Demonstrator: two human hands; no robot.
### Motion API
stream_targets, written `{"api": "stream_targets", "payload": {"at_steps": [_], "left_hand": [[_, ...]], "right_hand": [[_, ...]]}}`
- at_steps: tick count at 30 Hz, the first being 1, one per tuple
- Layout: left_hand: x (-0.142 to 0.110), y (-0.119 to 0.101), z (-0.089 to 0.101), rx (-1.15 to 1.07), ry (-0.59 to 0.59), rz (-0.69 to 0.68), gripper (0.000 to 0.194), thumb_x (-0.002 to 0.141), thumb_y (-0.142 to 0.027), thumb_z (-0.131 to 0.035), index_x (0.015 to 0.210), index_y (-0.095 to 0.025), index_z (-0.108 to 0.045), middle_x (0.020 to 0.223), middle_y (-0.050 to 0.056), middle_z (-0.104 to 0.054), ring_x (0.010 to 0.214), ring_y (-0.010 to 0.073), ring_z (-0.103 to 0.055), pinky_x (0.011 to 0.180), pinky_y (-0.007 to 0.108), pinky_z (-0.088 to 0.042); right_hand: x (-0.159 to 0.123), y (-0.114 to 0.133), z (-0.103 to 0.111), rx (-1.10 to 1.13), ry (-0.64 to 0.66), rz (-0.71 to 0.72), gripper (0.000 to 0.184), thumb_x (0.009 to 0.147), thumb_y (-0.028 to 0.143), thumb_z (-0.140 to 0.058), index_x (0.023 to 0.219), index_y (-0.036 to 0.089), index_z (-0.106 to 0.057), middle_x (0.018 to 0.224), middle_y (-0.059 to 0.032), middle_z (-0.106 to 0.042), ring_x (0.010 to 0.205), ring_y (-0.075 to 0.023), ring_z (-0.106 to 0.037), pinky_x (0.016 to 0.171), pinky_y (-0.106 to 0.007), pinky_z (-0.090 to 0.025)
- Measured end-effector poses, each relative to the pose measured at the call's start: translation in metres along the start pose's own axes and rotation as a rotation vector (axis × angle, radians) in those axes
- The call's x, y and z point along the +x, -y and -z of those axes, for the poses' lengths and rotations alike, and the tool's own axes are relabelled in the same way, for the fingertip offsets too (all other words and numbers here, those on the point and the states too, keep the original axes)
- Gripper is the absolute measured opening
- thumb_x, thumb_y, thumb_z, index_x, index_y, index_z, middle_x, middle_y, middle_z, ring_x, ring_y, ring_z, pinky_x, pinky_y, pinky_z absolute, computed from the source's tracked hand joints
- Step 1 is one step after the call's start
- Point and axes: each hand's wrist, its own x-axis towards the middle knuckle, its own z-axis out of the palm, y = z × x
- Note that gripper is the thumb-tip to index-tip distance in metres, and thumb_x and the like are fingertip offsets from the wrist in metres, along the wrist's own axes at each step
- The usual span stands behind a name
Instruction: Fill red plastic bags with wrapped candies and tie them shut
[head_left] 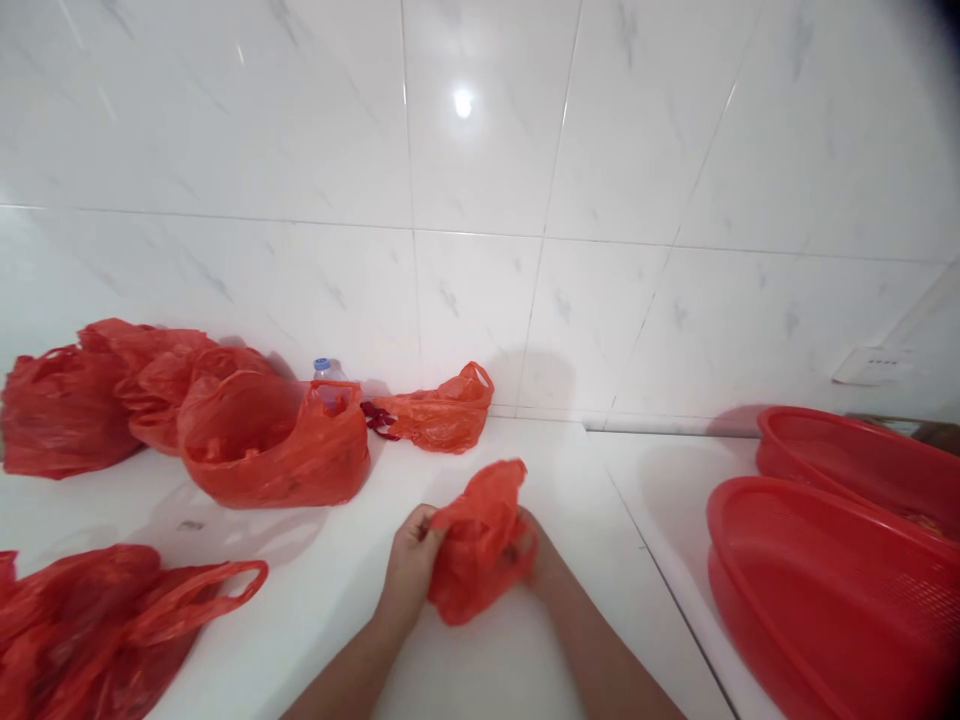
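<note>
A small red plastic bag (478, 560) is held up over the white table between my two hands. My left hand (417, 548) pinches its left edge, thumb and fingers closed on the thin plastic. On the other side, my right hand (538, 548) grips the bag, its fingers mostly covered by the film and a little blurred. The bag is crumpled, and its contents, if any, cannot be made out. Behind it, near the wall, lies another red plastic bag (442, 412) with a handle loop standing up and something dark red at its left end.
At the left are a wide open red bag (281, 480) with red items inside, several bulky red bags (71, 410) and a flattened red bag (112, 625). A blue-capped bottle (322, 366) stands by the wall. Two red plastic baskets (787, 580) sit at the right, beyond a table seam.
</note>
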Motion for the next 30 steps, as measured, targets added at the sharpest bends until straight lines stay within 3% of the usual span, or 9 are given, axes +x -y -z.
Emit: {"api": "stream_targets", "payload": {"at_steps": [4,10,14,16,18,21,23,27,30], "left_hand": [[0.023,0.001,0.022,-0.332,-0.251,0.027,0.017,0.066,-0.024,-0.064,0.071,-0.019,-0.049,0.065,-0.004,-0.057,0.058,0.0097,-0.055,0.058,0.022,-0.047],[0.028,0.009,0.031,-0.211,-0.353,-0.005,0.015,0.069,-0.025,-0.063,0.079,-0.018,-0.053,0.071,-0.002,-0.057,0.066,0.0129,-0.057,0.065,0.027,-0.049],[0.015,0.010,0.022,0.434,-0.357,-0.424,0.058,0.068,-0.023,-0.068,0.122,-0.020,-0.048,0.123,0.009,-0.052,0.117,0.0259,-0.046,0.101,0.043,-0.034],[0.010,0.009,0.018,0.833,-0.265,-0.707,0.060,0.074,-0.024,-0.063,0.131,-0.020,-0.043,0.143,0.013,-0.036,0.133,0.0303,-0.028,0.109,0.048,-0.022],[0.008,0.009,0.015,1.043,-0.117,-0.821,0.056,0.078,-0.025,-0.059,0.132,-0.021,-0.044,0.146,0.012,-0.032,0.135,0.0318,-0.024,0.109,0.050,-0.020],[0.007,0.011,0.013,1.109,0.148,-0.673,0.041,0.083,-0.027,-0.053,0.124,-0.026,-0.054,0.126,0.008,-0.057,0.117,0.0270,-0.050,0.099,0.042,-0.037],[0.007,0.011,0.014,1.071,0.213,-0.531,0.030,0.086,-0.028,-0.045,0.110,-0.027,-0.062,0.106,0.004,-0.067,0.096,0.0215,-0.061,0.086,0.034,-0.046],[0.005,0.005,0.013,0.928,0.107,-0.353,0.025,0.086,-0.029,-0.040,0.086,-0.025,-0.065,0.087,0.000,-0.068,0.079,0.0180,-0.061,0.073,0.029,-0.044],[0.002,0.001,0.009,0.691,0.053,-0.254,0.018,0.082,-0.030,-0.048,0.077,-0.023,-0.064,0.073,-0.002,-0.063,0.069,0.0161,-0.056,0.066,0.026,-0.040]], "right_hand": [[0.016,0.011,0.046,0.201,-0.134,-0.009,0.025,0.066,0.034,-0.071,0.085,0.018,-0.067,0.080,-0.0036,-0.070,0.071,-0.0164,-0.064,0.063,-0.025,-0.049],[0.021,0.022,0.077,0.302,-0.335,-0.028,0.015,0.073,0.033,-0.059,0.081,0.020,-0.062,0.076,0.0000,-0.068,0.066,-0.0144,-0.062,0.056,-0.024,-0.048],[0.020,0.022,0.069,0.250,-0.416,-0.055,0.013,0.072,0.033,-0.057,0.069,0.020,-0.056,0.058,0.0032,-0.061,0.052,-0.0126,-0.056,0.047,-0.023,-0.043],[0.018,0.024,0.061,0.193,-0.415,-0.071,0.015,0.070,0.034,-0.058,0.066,0.020,-0.055,0.055,0.0033,-0.059,0.051,-0.0128,-0.055,0.048,-0.024,-0.043],[0.015,0.027,0.052,0.116,-0.388,-0.083,0.017,0.070,0.035,-0.059,0.067,0.019,-0.057,0.060,0.0006,-0.062,0.057,-0.0149,-0.058,0.053,-0.026,-0.046],[0.012,0.032,0.041,-0.037,-0.382,-0.059,0.022,0.069,0.036,-0.059,0.078,0.016,-0.062,0.074,-0.0041,-0.066,0.068,-0.0185,-0.062,0.061,-0.029,-0.048],[0.010,0.038,0.036,-0.162,-0.459,-0.011,0.028,0.067,0.034,-0.061,0.089,0.017,-0.061,0.082,-0.0046,-0.066,0.072,-0.0188,-0.061,0.062,-0.030,-0.047],[-0.005,0.056,0.020,-0.422,-0.668,0.193,0.037,0.069,0.031,-0.063,0.105,0.021,-0.054,0.109,-0.0058,-0.058,0.091,-0.0185,-0.056,0.075,-0.030,-0.044],[-0.027,0.063,-0.007,-0.809,-0.576,0.576,0.021,0.079,0.025,-0.053,0.100,0.022,-0.056,0.106,-0.0047,-0.058,0.095,-0.0180,-0.054,0.080,-0.031,-0.043]]}}
